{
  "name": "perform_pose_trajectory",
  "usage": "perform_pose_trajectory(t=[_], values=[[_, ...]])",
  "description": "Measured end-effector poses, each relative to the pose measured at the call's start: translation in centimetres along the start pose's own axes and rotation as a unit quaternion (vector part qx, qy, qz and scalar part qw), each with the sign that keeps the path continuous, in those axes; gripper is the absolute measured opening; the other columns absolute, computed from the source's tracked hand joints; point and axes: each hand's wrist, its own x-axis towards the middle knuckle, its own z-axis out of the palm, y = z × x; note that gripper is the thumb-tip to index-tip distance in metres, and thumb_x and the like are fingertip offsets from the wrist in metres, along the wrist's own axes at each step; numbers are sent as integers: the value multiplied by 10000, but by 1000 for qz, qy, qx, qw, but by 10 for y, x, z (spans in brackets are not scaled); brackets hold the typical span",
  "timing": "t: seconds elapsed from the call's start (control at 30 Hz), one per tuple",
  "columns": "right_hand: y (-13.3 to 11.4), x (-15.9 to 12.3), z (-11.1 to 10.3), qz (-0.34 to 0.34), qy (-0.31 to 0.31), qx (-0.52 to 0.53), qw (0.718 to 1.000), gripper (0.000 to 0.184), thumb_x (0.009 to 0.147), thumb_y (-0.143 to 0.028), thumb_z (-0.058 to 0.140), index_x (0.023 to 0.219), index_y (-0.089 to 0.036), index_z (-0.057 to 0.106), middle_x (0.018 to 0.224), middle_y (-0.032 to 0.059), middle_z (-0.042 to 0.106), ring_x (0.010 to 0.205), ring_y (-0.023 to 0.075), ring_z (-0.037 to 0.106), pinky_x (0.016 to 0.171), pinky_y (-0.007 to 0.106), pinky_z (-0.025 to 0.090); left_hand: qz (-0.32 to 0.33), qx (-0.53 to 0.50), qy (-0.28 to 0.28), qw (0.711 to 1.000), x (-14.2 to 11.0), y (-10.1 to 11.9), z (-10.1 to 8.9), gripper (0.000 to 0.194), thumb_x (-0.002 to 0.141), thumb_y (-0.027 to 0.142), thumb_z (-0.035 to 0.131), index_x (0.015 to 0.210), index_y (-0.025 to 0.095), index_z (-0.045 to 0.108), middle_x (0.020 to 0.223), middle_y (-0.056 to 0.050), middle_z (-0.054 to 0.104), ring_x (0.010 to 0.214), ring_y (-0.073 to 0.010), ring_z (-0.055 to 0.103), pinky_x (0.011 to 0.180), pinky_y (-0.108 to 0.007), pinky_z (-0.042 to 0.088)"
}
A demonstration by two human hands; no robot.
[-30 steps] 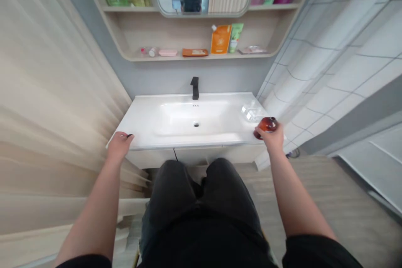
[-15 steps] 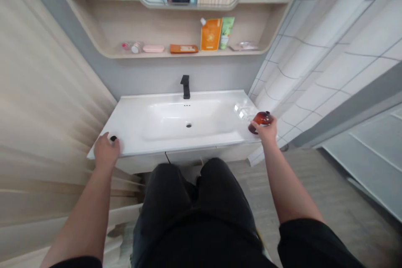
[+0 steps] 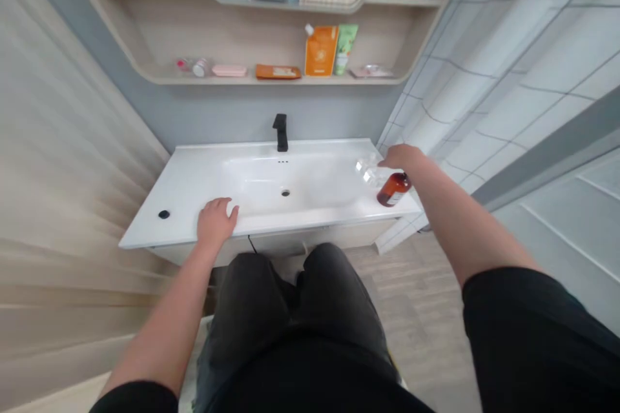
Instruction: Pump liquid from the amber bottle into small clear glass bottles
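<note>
My right hand (image 3: 402,158) is closed over the top of an amber brown bottle (image 3: 393,188), which stands slightly tilted on the right end of the white sink counter (image 3: 194,174). Just left of the bottle lies a clear plastic object (image 3: 368,171). My left hand (image 3: 216,219) rests with its fingers flat on the counter's front edge and holds nothing. A small black cap (image 3: 164,214) lies alone on the counter to the left of that hand.
A black faucet (image 3: 279,131) stands behind the basin with its drain (image 3: 285,193). The wall shelf (image 3: 271,80) carries an orange pouch (image 3: 320,50), a green tube and small items. Tiled wall at right, panelled wall at left, my dark-trousered legs below.
My left hand let go of the black cap and moved right along the counter edge. My right hand set the amber bottle upright on the counter and now covers its top.
</note>
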Motion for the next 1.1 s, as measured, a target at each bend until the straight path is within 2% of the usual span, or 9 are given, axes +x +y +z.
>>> perform_pose_trajectory(t=[0.07,0.13,0.37,0.5,0.63,0.77,0.87,0.93,1.1], values=[[-9,13,1,-2,-79,-22,997,388,876,-458,895,1054,-114,904,1040,214,848,1012,369,789,894,431,628,-6,4,-3,1000,1,-5,3,562,1106,494,502,1411,117,787,1399,-227,796,1316,-426,702,1149,-541,542],[-15,17,6,-4,-103,-38,994,390,890,-425,900,1119,-110,907,1101,222,855,1072,368,796,907,410,624,-5,8,-11,1000,3,-9,2,568,1108,499,486,1382,118,807,1370,-221,811,1312,-421,705,1160,-536,546],[-31,4,16,-7,-69,-87,994,525,965,-361,848,1384,-45,827,1347,289,808,1273,380,774,1010,398,623,-15,13,-3,1000,2,-1,-2,558,1085,498,508,1353,125,825,1310,-225,827,1300,-426,708,1133,-540,563],[-52,-21,-2,-52,-6,-79,995,464,959,-385,841,1293,-64,858,1286,283,826,1246,390,782,1048,445,621,-10,-4,6,1000,0,-2,-7,546,1069,468,543,1393,109,797,1352,-237,816,1325,-433,702,1151,-559,554],[-88,-74,-32,-133,53,-12,990,327,964,-370,833,1162,-122,909,1208,259,846,1241,421,781,1084,484,592,8,-51,-8,999,1,4,-12,514,1058,448,591,1407,117,772,1429,-237,791,1404,-436,681,1238,-591,510],[-139,-142,-54,-268,72,30,960,283,987,-371,817,1135,-160,934,1124,204,877,1175,405,788,1040,453,579,62,-245,-70,965,-12,54,-19,591,1023,447,675,1550,182,665,1613,-209,689,1425,-364,713,1278,-570,515],[-178,-191,-59,-344,84,71,933,269,977,-381,833,1077,-158,945,1033,199,881,1069,399,805,955,441,571,113,-418,-114,894,-38,110,-34,1006,906,491,867,1775,261,417,1791,-221,527,1447,-353,724,1218,-552,573],[-197,-220,-60,-388,85,103,912,239,965,-372,839,1028,-168,947,981,185,878,1020,378,812,915,417,553,111,-456,-109,876,-60,139,-49,1145,836,479,956,1803,283,374,1767,-228,562,1481,-384,704,1185,-558,597],[-209,-270,-55,-420,77,256,867,230,1001,-420,835,1000,-210,931,906,104,862,920,294,797,873,370,547,55,-432,-74,897,-108,156,-90,788,815,455,963,1527,271,678,1378,-140,830,1227,-378,811,1115,-579,639]])
